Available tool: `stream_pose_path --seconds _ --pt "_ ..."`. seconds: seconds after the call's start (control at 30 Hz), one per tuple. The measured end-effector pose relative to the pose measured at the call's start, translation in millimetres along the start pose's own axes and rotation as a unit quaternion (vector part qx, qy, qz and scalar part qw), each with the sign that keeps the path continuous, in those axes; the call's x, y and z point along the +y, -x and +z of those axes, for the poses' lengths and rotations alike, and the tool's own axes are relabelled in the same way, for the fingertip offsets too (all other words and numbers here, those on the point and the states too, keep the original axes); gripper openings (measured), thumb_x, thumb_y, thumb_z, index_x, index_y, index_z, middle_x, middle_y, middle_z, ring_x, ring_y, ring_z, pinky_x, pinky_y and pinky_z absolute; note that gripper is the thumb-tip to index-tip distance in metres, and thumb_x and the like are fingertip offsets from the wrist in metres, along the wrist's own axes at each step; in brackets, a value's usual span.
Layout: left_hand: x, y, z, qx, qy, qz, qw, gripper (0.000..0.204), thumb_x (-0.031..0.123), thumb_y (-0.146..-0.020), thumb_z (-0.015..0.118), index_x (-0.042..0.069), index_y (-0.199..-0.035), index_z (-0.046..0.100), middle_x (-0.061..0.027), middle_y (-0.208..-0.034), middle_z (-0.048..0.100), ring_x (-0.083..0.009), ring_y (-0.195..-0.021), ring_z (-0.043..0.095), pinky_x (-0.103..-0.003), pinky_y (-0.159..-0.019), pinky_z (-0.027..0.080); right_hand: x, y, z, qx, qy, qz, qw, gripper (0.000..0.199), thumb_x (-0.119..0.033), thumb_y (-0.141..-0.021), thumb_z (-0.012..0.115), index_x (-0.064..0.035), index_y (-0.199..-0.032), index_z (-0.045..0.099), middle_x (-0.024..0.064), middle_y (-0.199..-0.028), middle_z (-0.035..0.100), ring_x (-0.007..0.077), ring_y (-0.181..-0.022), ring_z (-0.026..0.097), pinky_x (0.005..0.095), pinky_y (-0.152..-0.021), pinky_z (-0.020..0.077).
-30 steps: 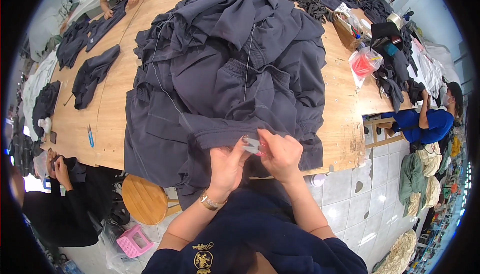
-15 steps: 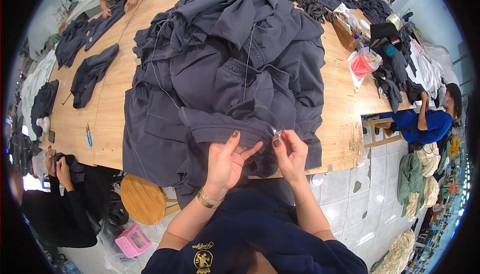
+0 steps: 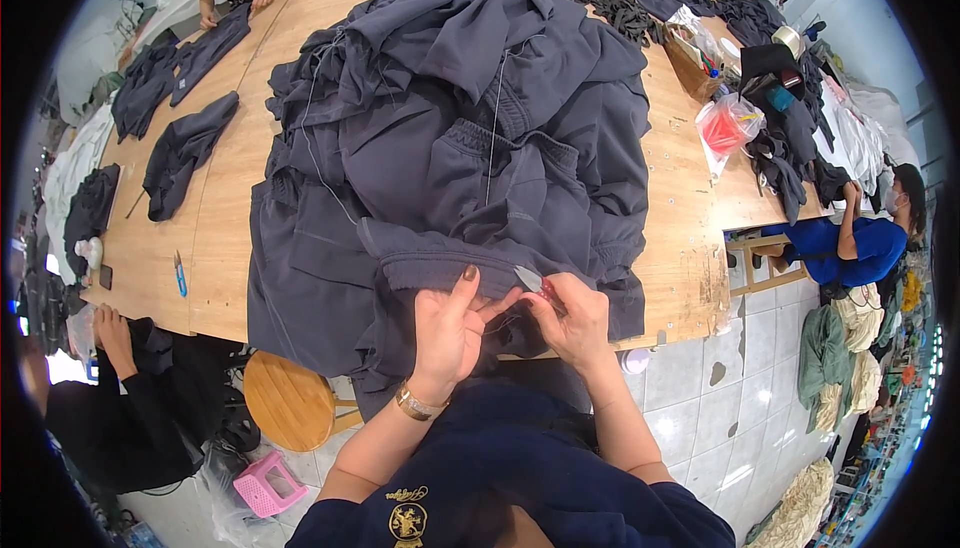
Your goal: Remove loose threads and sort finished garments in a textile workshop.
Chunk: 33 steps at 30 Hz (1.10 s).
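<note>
A large heap of dark grey garments (image 3: 395, 138) lies on the table before me. At its near edge, my left hand (image 3: 448, 333) grips an elastic waistband (image 3: 425, 268), thumb on top and most fingers tucked beneath. My right hand (image 3: 577, 323) is closed around small thread snips (image 3: 528, 278) with a red handle. Their pale metal blades point left over the right end of the waistband, close to my left fingertips. Whether the blades touch the cloth I cannot tell. Loose light threads trail down across the heap.
The wooden table (image 3: 685, 248) also carries a blue-handled cutter (image 3: 180, 275) at left and a red-filled plastic bag (image 3: 728, 128) at right. Co-workers handle cloth around it. Beside me stand a wooden stool (image 3: 287, 403) and a pink plastic stool (image 3: 270, 485).
The snips have turned in my right hand, so their blades now show, pointing left above the waistband. My left hand stays nearly still. At left, a co-worker's hands have shifted.
</note>
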State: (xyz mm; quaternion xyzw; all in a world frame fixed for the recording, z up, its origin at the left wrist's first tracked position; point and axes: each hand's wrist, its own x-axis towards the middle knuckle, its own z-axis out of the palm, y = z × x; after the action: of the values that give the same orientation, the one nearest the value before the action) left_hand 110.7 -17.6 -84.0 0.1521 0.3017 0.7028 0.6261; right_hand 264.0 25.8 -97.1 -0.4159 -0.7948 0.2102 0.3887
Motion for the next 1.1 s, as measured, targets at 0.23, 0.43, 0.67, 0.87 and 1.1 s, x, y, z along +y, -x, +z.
stream_pose_path --seconds 0.23,0.43,0.67,0.87,1.1 --pt "0 0 2 0.005 -0.012 0.001 1.000 0.019 0.010 -0.095 0.045 -0.007 -0.103 0.053 -0.0166 -0.103 0.061 -0.0236 -0.095 0.063 -0.043 -0.086 0.054 3 0 1 0.010 0.012 -0.009 1.000 0.028 -0.026 -0.079 0.070 -0.0035 -0.074 0.054 0.0081 -0.064 0.053 0.0242 -0.050 0.053 0.0317 -0.046 0.0401" --pt "-1 1 1 -0.003 -0.016 0.008 1.000 0.019 0.010 -0.095 0.046 -0.005 -0.105 0.052 -0.0155 -0.104 0.061 -0.0232 -0.095 0.063 -0.042 -0.085 0.054 4 -2 3 0.025 0.030 -0.034 0.999 0.029 -0.028 -0.078 0.070 -0.0043 -0.074 0.055 0.0068 -0.064 0.054 0.0233 -0.048 0.053 0.0310 -0.044 0.0395" --pt "-5 2 -1 0.003 -0.032 0.016 0.999 0.019 0.009 -0.095 0.046 -0.005 -0.106 0.053 -0.0155 -0.104 0.061 -0.0238 -0.096 0.063 -0.042 -0.085 0.054 1 -6 6 0.035 0.045 -0.042 0.997 0.030 -0.030 -0.078 0.070 -0.0047 -0.073 0.055 0.0063 -0.063 0.053 0.0228 -0.047 0.052 0.0311 -0.044 0.0390" --pt "-2 2 1 0.006 -0.033 0.010 0.999 0.020 0.011 -0.096 0.045 -0.004 -0.106 0.053 -0.0156 -0.105 0.060 -0.0240 -0.097 0.062 -0.043 -0.086 0.054 -3 -6 3 0.053 0.020 -0.013 0.998 0.029 -0.025 -0.079 0.071 -0.0035 -0.073 0.052 0.0067 -0.059 0.050 0.0224 -0.046 0.050 0.0307 -0.045 0.0403" --pt "1 2 -22 -0.067 0.103 -0.071 0.990 0.018 0.006 -0.091 0.045 -0.001 -0.105 0.053 -0.0102 -0.102 0.060 -0.0228 -0.099 0.059 -0.043 -0.081 0.053 -22 -8 9 0.056 -0.108 0.009 0.993 0.035 -0.007 -0.070 0.076 -0.0015 -0.086 0.046 0.0093 -0.078 0.049 0.0184 -0.060 0.052 0.0284 -0.054 0.0452"
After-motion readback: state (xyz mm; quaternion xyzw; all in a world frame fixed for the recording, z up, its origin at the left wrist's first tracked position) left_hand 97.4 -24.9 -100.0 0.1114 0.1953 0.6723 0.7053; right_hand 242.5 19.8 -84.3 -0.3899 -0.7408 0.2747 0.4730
